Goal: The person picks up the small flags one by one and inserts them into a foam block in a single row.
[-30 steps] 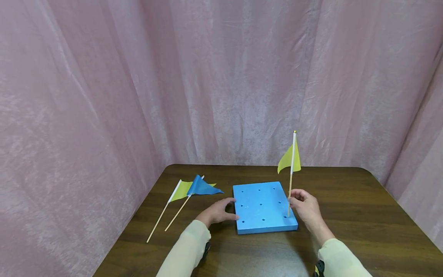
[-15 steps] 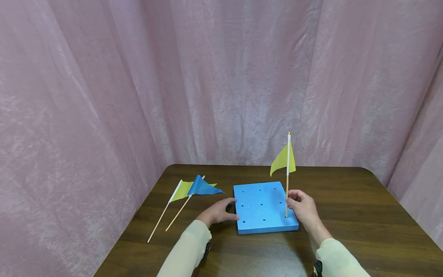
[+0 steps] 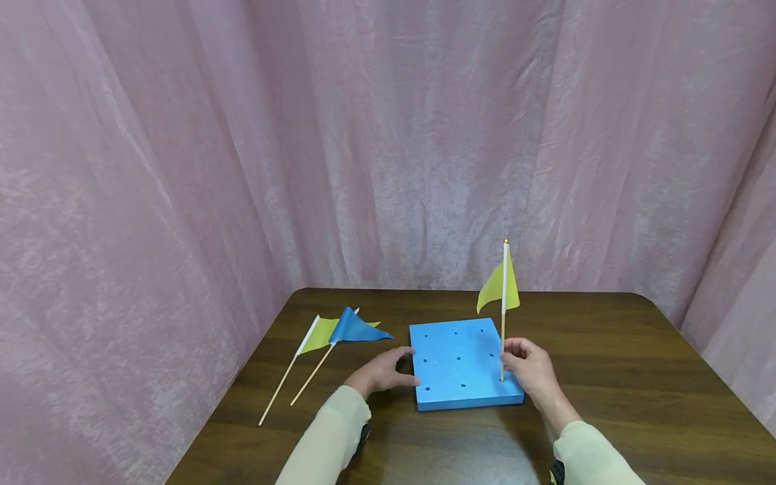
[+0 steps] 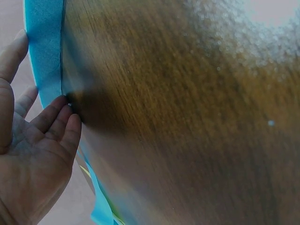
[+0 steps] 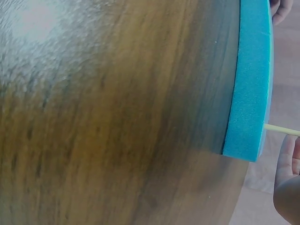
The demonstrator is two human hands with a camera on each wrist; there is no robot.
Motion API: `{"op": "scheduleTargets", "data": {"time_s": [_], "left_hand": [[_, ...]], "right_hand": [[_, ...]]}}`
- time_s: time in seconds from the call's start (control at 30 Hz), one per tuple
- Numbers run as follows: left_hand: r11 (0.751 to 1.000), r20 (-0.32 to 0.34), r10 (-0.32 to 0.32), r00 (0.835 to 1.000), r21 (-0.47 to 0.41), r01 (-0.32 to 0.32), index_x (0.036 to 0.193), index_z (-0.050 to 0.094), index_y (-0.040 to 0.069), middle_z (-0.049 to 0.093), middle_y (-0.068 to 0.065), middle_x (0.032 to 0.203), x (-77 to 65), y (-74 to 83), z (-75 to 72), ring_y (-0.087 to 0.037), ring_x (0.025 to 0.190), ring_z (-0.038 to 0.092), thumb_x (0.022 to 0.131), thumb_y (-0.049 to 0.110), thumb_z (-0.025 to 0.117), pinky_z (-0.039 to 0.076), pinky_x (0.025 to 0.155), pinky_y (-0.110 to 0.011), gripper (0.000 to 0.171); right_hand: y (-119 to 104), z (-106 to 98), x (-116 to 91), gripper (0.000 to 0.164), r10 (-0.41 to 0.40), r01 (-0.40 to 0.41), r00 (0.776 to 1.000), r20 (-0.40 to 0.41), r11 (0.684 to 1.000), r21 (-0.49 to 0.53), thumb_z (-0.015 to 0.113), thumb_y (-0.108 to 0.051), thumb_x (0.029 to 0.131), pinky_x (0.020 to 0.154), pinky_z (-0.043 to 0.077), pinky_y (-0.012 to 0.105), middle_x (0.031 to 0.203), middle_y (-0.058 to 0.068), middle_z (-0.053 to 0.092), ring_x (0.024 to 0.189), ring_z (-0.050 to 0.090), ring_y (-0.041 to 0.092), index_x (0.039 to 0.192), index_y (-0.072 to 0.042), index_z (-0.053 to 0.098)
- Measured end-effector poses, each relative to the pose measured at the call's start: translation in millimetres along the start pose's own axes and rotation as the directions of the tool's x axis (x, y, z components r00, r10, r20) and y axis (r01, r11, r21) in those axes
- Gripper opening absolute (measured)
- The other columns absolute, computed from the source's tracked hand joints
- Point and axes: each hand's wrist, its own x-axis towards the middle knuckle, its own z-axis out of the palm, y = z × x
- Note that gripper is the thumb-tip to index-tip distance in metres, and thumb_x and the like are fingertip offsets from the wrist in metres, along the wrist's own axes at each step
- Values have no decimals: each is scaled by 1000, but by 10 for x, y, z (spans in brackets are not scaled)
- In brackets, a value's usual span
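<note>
A square blue foam board (image 3: 445, 370) with rows of small holes lies on the table. My right hand (image 3: 533, 370) pinches the wooden stick of a yellow flag (image 3: 500, 286), which stands upright with its lower end in the board's near right hole. In the right wrist view the stick (image 5: 281, 129) meets the board (image 5: 248, 79) beside that hand (image 5: 287, 183). At the board's left edge, my left hand (image 3: 382, 372) touches it with thumb and fingers spread. The left wrist view shows these fingers against the board's side (image 4: 44, 47).
Left of the board, a blue pennant flag (image 3: 354, 329) lies partly over another yellow flag (image 3: 314, 335), their sticks pointing toward the near left. The brown wooden table (image 3: 606, 364) has rounded far corners. Pink curtains (image 3: 388, 148) hang behind it.
The yellow flag in my right hand has shifted slightly left, then down, its stick's end now in the near right hole. My left hand stays at the board's edge.
</note>
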Motion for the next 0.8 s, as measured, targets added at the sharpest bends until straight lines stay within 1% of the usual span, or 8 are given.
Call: {"op": "scheduleTargets", "data": {"time_s": [0.23,0.53,0.8], "left_hand": [[1000,0,-4,1000,5,4,148,46,23,43,-6,151,3,2,-7,-31,139,38,83,48,77,36,108,-55,76],[1000,2,7,1000,9,-7,148,45,22,42,-7,152,1,8,-11,-31,140,37,84,48,76,35,109,-55,76],[1000,5,-1,1000,13,1,148,46,23,43,-7,151,-15,18,-18,-31,139,38,85,47,76,35,109,-55,74]], "right_hand": [[23,-4,-11,25,6,-6,1000,6,1000,-15,60,-4,96,76,55,31,98,12,57,88,55,22,117,9,59],[31,-11,-13,25,16,-16,1000,3,1000,-22,60,-4,97,75,55,31,99,13,57,88,55,23,119,8,58],[35,-21,-25,28,31,-31,1000,7,999,-37,62,-7,97,76,55,30,101,13,57,92,54,25,120,7,59]]}}
